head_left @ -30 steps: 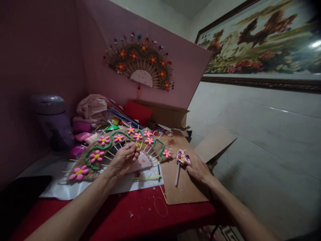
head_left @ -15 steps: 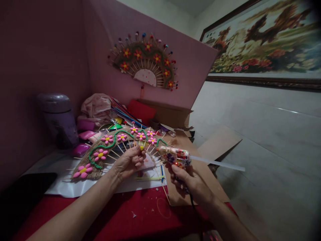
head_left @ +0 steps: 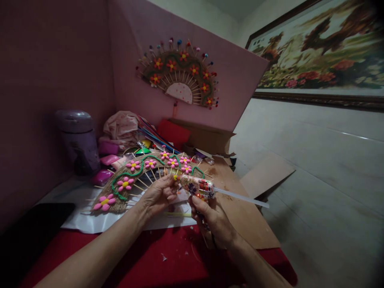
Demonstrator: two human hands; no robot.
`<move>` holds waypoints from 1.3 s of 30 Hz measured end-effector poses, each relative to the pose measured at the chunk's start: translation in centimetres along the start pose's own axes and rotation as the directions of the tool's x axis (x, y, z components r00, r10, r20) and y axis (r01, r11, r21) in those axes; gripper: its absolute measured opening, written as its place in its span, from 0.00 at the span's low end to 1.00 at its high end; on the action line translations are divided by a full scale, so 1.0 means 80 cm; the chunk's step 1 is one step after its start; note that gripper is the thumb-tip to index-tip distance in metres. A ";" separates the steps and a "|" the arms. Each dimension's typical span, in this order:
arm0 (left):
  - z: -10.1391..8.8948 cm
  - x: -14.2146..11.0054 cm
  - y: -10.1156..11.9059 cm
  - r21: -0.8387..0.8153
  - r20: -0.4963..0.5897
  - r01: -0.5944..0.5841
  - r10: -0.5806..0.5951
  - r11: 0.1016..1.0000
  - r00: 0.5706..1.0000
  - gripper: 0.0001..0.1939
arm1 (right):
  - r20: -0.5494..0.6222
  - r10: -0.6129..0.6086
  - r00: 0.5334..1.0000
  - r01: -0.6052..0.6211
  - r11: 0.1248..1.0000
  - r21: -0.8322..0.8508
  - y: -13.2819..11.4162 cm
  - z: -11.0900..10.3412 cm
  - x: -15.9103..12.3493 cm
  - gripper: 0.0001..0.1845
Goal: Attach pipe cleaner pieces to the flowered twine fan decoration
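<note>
Above the middle of the red-covered table (head_left: 144, 254), two bare hands are working close together. One left hand (head_left: 159, 196) is pinching one small yellow piece (head_left: 175, 177) between thumb and index fingertip, its other fingers curling loosely; its forearm is slanting in from the front left. One right hand (head_left: 214, 218) is gripping one patterned glue gun (head_left: 198, 185), fingers wrapping the handle and thumb lying along it; this forearm is rising from the front right. The nozzle is pointing left at the yellow piece; whether they are touching cannot be told. One translucent glue stick (head_left: 243, 197) is projecting from the gun's rear toward the table's right edge.

Behind the hands, one woven fan (head_left: 119, 207) is lying across a white sheet (head_left: 81, 222) toward the table's left side, bearing eight visible pink flowers (head_left: 105, 202) and a winding green cord (head_left: 127, 175). One cardboard sheet (head_left: 249, 226) is lying along the right edge; a second (head_left: 268, 176) is standing out beyond it. One purple flask (head_left: 78, 142) is standing toward the back left corner. On the pink panel (head_left: 234, 76), one second fan (head_left: 181, 93) is hanging, showing eight orange flowers (head_left: 184, 56).
</note>
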State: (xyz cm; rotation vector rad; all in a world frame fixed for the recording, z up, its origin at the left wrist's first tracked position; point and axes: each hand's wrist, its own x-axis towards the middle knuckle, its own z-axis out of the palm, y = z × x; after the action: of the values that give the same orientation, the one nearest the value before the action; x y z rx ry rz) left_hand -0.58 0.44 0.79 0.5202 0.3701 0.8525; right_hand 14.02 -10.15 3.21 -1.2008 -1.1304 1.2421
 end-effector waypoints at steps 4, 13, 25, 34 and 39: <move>-0.004 0.003 -0.001 -0.023 0.023 -0.013 0.014 1.000 1.000 0.08 | 0.033 0.072 0.997 -0.076 0.983 0.165 0.005 0.000 0.005 0.16; 0.004 0.000 0.005 -0.038 0.057 0.022 -0.020 0.999 0.998 0.02 | 0.382 0.091 0.920 -0.345 0.650 0.676 0.016 -0.004 0.011 0.15; 0.001 0.002 0.003 -0.012 0.129 0.041 -0.039 0.999 0.991 0.04 | 0.380 0.028 0.925 -0.327 0.568 0.755 0.032 -0.006 0.015 0.13; 0.001 0.001 0.001 0.039 0.141 0.021 -0.027 0.999 0.990 0.06 | 0.154 0.074 0.985 -0.155 0.769 0.620 0.036 0.001 0.007 0.15; -0.003 0.004 -0.002 0.109 0.170 -0.010 -0.009 0.994 0.985 0.08 | 0.138 0.083 0.987 -0.148 0.804 0.576 0.035 0.003 0.006 0.16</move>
State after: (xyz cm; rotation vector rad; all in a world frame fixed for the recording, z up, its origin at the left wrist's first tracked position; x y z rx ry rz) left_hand -0.42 0.68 0.46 0.6905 0.2607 0.7843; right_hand 13.61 -9.76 0.43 -0.7402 -0.6627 1.6146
